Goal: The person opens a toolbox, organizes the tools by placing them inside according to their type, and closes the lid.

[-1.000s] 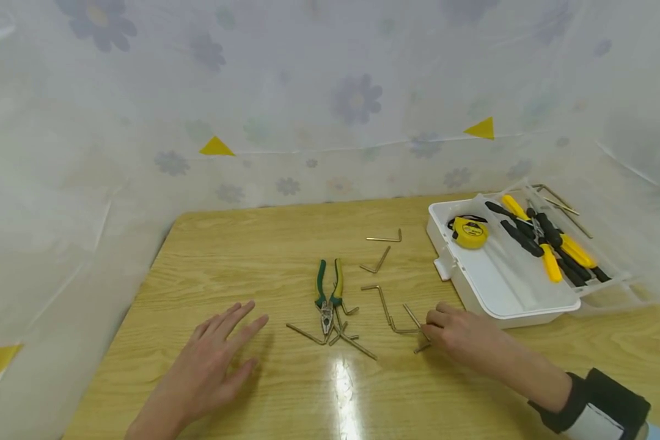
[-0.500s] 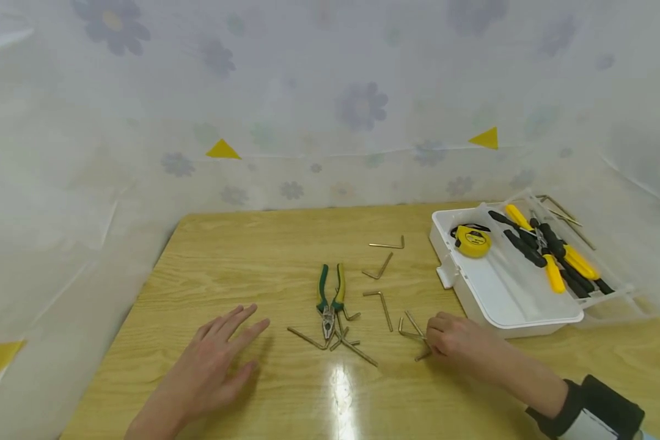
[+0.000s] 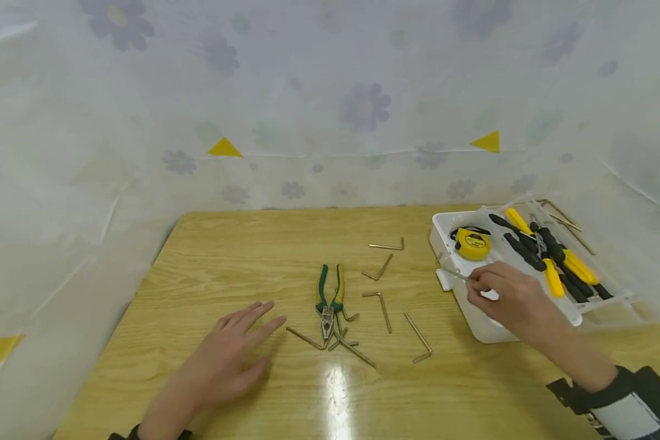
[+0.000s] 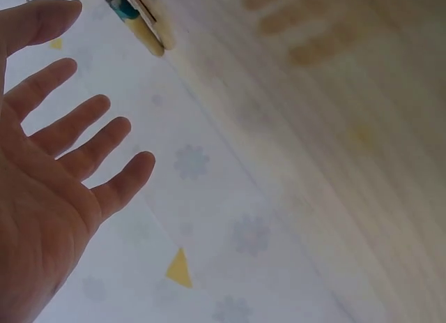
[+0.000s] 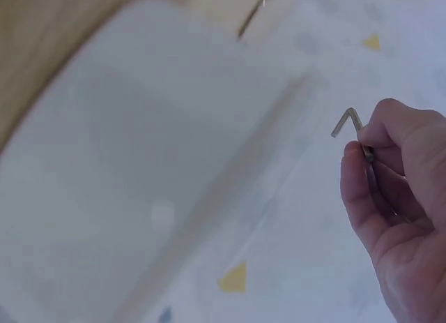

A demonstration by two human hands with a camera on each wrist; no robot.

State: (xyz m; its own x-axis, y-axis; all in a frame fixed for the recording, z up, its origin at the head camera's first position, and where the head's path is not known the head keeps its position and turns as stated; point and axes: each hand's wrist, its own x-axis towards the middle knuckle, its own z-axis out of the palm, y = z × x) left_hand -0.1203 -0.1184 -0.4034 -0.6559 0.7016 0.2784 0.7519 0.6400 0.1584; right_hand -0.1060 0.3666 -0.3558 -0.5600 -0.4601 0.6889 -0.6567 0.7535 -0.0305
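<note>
In the head view my right hand (image 3: 511, 299) pinches a brass-coloured L-shaped hex key (image 3: 455, 274) above the near left side of a white toolbox (image 3: 475, 321). The right wrist view shows the key's short bent end (image 5: 346, 118) sticking out past thumb and forefinger. My left hand (image 3: 228, 360), fingers spread, holds nothing and hovers low at the left of the table. Beside its fingertips lies a hex key (image 3: 304, 337), and just beyond are green-and-yellow pliers (image 3: 328, 308) with more hex keys around and under their jaws.
Right of the pliers lie several separate hex keys, the nearest one (image 3: 420, 335) in front of the toolbox. Inside the toolbox are a yellow tape measure (image 3: 473, 244) and black-and-yellow tools (image 3: 552, 250). Its clear lid (image 3: 621, 256) lies open at the right. A flowered curtain (image 3: 319, 122) hangs behind.
My right hand has picked up a hex key from the table and carried it up and right to the toolbox. My left hand has shifted slightly to the right.
</note>
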